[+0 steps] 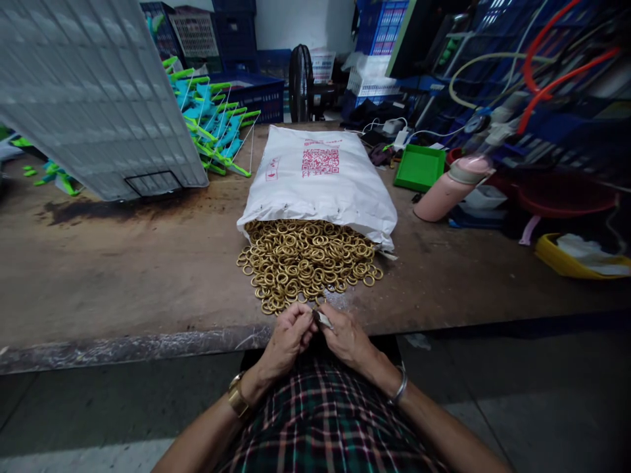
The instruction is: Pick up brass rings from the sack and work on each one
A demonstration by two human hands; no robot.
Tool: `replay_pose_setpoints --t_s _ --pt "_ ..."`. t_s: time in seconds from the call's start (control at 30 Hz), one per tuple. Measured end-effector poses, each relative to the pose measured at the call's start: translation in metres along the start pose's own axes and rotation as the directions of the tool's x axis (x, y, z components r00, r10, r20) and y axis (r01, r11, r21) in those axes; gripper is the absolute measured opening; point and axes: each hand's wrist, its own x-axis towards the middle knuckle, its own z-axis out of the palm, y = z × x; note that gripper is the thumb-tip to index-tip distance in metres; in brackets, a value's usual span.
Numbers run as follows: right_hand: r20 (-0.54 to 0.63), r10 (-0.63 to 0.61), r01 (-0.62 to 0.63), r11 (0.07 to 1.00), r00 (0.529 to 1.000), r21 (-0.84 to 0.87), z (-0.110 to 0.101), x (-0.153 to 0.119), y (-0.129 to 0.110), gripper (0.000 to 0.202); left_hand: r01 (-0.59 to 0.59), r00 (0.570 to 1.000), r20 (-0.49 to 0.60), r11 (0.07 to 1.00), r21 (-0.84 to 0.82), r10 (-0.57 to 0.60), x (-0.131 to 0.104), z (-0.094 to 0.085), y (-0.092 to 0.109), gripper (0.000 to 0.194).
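A large pile of brass-coloured rings [308,259] spills from the open mouth of a white woven sack [320,180] with red print. Close to me, at the table's front edge, my left hand [292,334] is closed in a pinch; the fingers hide whatever is in it. Almost touching it, my right hand [349,336] is closed on a small tool [324,320], with a pale part lying along the index finger and a dark end toward the left fingertips. Its exact kind is too small to tell.
The brown table [123,276] ends just before my body. Left stands a grey ribbed panel [103,98] beside green and turquoise plastic parts [217,125]. At right are a green tray [420,167], a pink bottle [446,194] and a yellow basket [572,259]. A black fan [300,82] stands behind.
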Motion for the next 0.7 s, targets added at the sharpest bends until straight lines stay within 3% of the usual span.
replay_pose_setpoints --t_s 0.37,0.53,0.7 --pt "0.051 0.015 -0.004 0.977 0.999 -0.214 0.003 0.000 -0.001 0.021 -0.114 0.991 -0.048 0.966 0.234 0.128 0.000 -0.001 0.002 0.029" --pt "0.054 0.054 -0.034 0.946 0.997 -0.322 0.002 0.003 -0.004 0.028 -0.040 0.999 -0.025 0.974 0.221 0.047 -0.007 -0.003 0.004 0.030" --pt "-0.115 0.170 -0.203 0.894 0.979 -0.400 -0.010 0.017 0.008 0.022 0.064 0.988 0.132 0.988 0.142 -0.083 -0.025 0.005 0.019 0.029"
